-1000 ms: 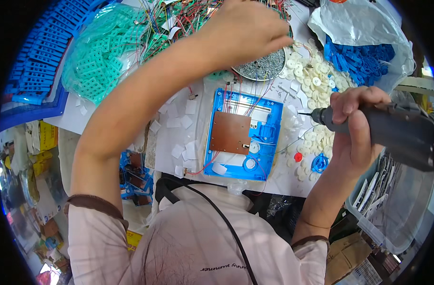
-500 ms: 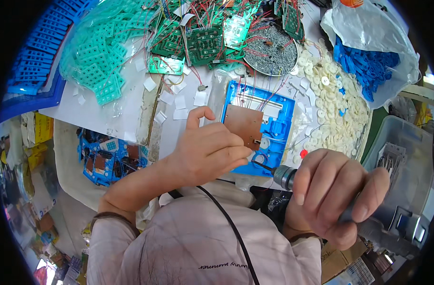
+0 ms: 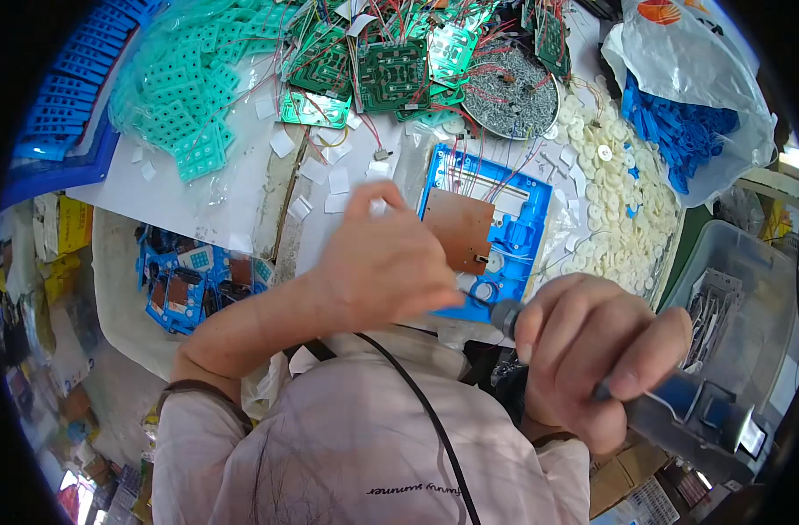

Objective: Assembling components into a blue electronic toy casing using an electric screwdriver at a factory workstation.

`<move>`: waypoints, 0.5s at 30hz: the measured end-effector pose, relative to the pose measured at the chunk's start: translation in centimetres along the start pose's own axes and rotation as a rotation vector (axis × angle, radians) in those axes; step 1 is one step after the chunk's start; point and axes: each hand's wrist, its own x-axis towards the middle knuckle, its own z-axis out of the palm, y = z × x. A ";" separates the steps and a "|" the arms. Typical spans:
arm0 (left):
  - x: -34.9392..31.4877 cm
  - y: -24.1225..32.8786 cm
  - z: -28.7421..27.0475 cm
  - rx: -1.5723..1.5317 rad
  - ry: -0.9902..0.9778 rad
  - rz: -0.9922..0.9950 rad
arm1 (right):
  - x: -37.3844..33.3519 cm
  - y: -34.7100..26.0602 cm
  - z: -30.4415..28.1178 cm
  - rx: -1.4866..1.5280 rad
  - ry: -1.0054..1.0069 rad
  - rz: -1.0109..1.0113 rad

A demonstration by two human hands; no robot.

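Note:
In my right hand [image 3: 592, 359] is a grey electric screwdriver [image 3: 679, 424], fingers wrapped round its body. Its thin dark bit points left, to the lower part of a blue plastic housing [image 3: 529, 214]. A brown circuit board [image 3: 459, 229] lies in that housing, with red wires running out at the top. My left hand [image 3: 382, 262] hovers at the housing's lower left corner, just left of the bit. Its thumb and forefinger are pinched together and blurred; whatever they hold is hidden. The little finger is crooked upward.
Green circuit boards [image 3: 392, 77] with wires are heaped at the back, beside a round tray of screws [image 3: 511, 92]. White round buttons [image 3: 605, 223] spread to the right, below a bag of blue parts [image 3: 675, 131]. Teal keypads [image 3: 189, 114] lie far left; filled blue housings [image 3: 181, 284] sit nearer.
The screwdriver and my right hand have moved slightly left, the bit now nearer my left fingers. My left hand has shifted a little right and blurs. The whole view has moved slightly.

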 end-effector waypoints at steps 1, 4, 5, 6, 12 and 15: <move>0.4 -0.5 -0.8 0.021 -0.014 -0.026 | -0.3 0.5 -0.3 0.010 0.019 -0.010; 0.9 -2.2 -1.9 0.131 -0.092 -0.111 | -1.3 2.2 -0.7 -0.012 0.080 0.004; 0.9 -2.4 -1.7 0.096 -0.139 -0.058 | -1.5 2.6 -0.8 -0.034 0.095 0.013; 0.8 -2.4 -1.5 0.066 -0.185 -0.011 | -1.6 3.0 -0.8 -0.061 0.095 0.020; 0.4 -2.1 -1.1 0.100 -0.397 0.080 | -1.7 3.9 -0.6 -0.140 0.049 0.003; 0.2 -2.1 -1.0 0.085 -0.399 0.061 | -1.6 4.2 -0.6 -0.200 0.017 0.004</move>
